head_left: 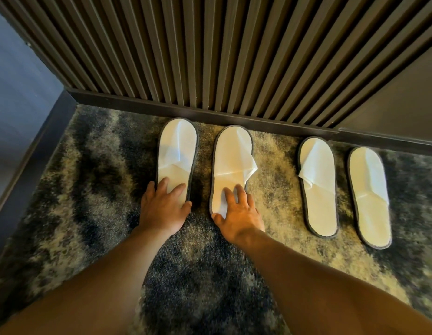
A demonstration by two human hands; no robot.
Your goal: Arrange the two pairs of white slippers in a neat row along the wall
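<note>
A carpet [94, 180] with a mottled pattern of dark blue and beige is covering the floor, and it is meeting a wall of dark vertical slats [210, 52] with a dark baseboard [137, 103] running along the bottom. At the left a plain bluish wall [14, 76] is forming a corner with the slatted one.

Four white slippers with grey edging are lying on the carpet in a row, toes pointing to the baseboard. The first slipper [177, 151] is lying at the far left, its toe almost touching the baseboard. The second slipper [231, 160] is lying just beside it, with a narrow strip of carpet between them, and its upper flap is sticking out a little over its right edge. The third slipper [317, 184] and the fourth slipper [369, 197] are lying together further right, well apart from the first two and near each other.

The left hand [161, 209] is resting flat on the heel end of the first slipper, with the fingers [163, 186] spread and pressing down on the sole, not pinching anything. The right hand [239, 213] is resting in the same way on the heel end of the second slipper, its fingers [230, 195] spread on the white sole and the thumb lying at the heel edge. Both bare forearms are reaching in from the bottom of the view.
</note>
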